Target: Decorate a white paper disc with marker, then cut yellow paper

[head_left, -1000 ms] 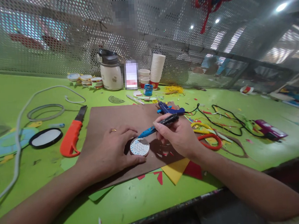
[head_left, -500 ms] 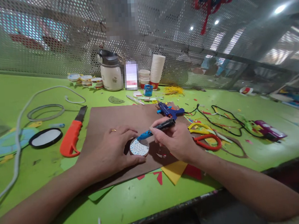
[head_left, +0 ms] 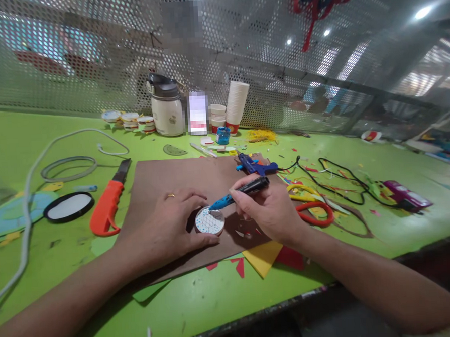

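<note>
My left hand [head_left: 175, 219] rests on a brown board [head_left: 165, 179], its thumb and fingers curved around a small round white disc [head_left: 209, 222]. Blue dots and thin crossing lines mark the top of the disc. In my right hand [head_left: 268, 204] a blue and black marker pen [head_left: 241, 193] is pinched, tilted, with its tip at the upper edge of the disc. Whether the tip touches the surface I cannot tell. Just beyond my right hand lie scissors with red and yellow handles [head_left: 318, 214], partly covered by the hand.
A saw with an orange handle [head_left: 108, 205] lies left of the board. A blue glue gun [head_left: 257, 166] sits at its back right corner. Behind stand a white bottle [head_left: 168, 113], stacked paper cups [head_left: 238, 105] and a blue paint jar [head_left: 223, 135]. Coloured paper scraps [head_left: 263, 259] lie in front.
The marker and my right hand have shifted slightly to the right, the tip moving a little along the disc's upper edge. My left hand and the disc have stayed put.
</note>
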Demonstrator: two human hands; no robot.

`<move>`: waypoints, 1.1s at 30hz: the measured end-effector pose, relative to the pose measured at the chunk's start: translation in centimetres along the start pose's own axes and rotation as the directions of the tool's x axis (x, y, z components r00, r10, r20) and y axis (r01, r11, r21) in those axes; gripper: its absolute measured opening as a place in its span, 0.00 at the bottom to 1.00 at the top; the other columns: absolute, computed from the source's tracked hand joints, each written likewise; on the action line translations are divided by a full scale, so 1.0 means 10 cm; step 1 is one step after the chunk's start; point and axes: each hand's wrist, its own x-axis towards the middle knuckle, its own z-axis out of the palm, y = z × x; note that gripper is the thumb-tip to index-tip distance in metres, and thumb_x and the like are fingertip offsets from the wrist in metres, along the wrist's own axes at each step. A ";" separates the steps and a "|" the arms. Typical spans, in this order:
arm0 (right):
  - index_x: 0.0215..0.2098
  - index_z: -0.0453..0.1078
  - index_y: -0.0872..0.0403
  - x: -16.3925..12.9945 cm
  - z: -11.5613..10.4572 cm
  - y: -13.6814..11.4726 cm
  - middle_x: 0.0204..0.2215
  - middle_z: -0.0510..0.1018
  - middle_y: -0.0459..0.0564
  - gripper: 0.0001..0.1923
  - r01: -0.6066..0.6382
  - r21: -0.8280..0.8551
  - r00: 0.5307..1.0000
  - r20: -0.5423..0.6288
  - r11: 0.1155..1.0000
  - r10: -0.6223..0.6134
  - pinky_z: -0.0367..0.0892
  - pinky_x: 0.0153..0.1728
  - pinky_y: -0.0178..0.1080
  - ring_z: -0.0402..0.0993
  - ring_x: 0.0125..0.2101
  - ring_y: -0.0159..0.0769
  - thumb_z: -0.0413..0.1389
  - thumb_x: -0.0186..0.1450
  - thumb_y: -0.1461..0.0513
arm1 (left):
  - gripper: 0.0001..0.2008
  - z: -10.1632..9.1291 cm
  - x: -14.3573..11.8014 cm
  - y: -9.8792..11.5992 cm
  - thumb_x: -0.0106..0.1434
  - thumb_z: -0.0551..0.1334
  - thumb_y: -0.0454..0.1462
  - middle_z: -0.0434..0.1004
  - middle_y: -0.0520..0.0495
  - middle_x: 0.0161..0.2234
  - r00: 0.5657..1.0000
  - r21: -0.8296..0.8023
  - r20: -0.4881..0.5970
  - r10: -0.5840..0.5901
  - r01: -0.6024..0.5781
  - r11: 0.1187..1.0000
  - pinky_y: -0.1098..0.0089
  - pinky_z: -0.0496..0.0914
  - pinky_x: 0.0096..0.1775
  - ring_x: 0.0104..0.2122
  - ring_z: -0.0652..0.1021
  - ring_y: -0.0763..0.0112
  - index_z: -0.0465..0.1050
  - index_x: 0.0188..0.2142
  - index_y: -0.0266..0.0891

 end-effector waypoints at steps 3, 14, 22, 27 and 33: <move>0.36 0.69 0.54 0.00 0.00 0.01 0.22 0.71 0.41 0.09 -0.009 0.007 1.000 0.002 1.000 0.009 0.67 0.24 0.34 0.68 0.20 0.29 0.59 0.67 0.56 | 0.25 -0.01 0.00 0.01 0.54 0.67 0.54 0.76 0.42 0.52 1.000 0.001 0.008 -0.004 0.004 1.000 0.50 0.64 0.54 0.50 0.75 0.48 0.76 0.46 0.42; 0.35 0.69 0.53 0.02 0.02 0.00 0.20 0.72 0.41 0.09 -0.011 -0.075 1.000 0.012 0.997 0.012 0.67 0.23 0.34 0.68 0.20 0.30 0.58 0.67 0.55 | 0.27 0.00 0.00 -0.01 0.54 0.67 0.55 0.75 0.41 0.53 1.000 0.021 0.022 0.004 -0.004 1.000 0.50 0.64 0.53 0.51 0.74 0.49 0.75 0.47 0.42; 0.36 0.69 0.53 0.02 -0.01 -0.02 0.20 0.71 0.41 0.11 -0.059 -0.034 0.998 -0.020 0.998 0.059 0.66 0.20 0.33 0.67 0.18 0.29 0.58 0.66 0.53 | 0.26 0.00 0.00 0.00 0.54 0.67 0.55 0.76 0.42 0.53 1.000 0.022 0.018 -0.006 0.005 1.000 0.51 0.65 0.53 0.50 0.74 0.49 0.75 0.47 0.43; 0.36 0.69 0.54 0.03 0.00 -0.01 0.20 0.72 0.41 0.12 -0.063 -0.035 0.998 -0.026 0.997 0.062 0.66 0.20 0.33 0.67 0.17 0.29 0.59 0.66 0.53 | 0.26 -0.01 0.00 0.00 0.55 0.67 0.54 0.75 0.41 0.53 0.999 0.016 0.031 -0.011 0.011 1.000 0.50 0.65 0.52 0.49 0.74 0.49 0.75 0.47 0.42; 0.35 0.68 0.53 0.03 0.01 -0.01 0.19 0.71 0.40 0.10 -0.063 -0.027 0.998 -0.002 0.998 0.063 0.67 0.21 0.33 0.69 0.18 0.29 0.58 0.67 0.54 | 0.25 -0.02 0.00 0.01 0.55 0.67 0.53 0.75 0.42 0.53 1.000 0.012 0.031 -0.003 0.003 1.000 0.51 0.64 0.52 0.50 0.74 0.49 0.75 0.48 0.42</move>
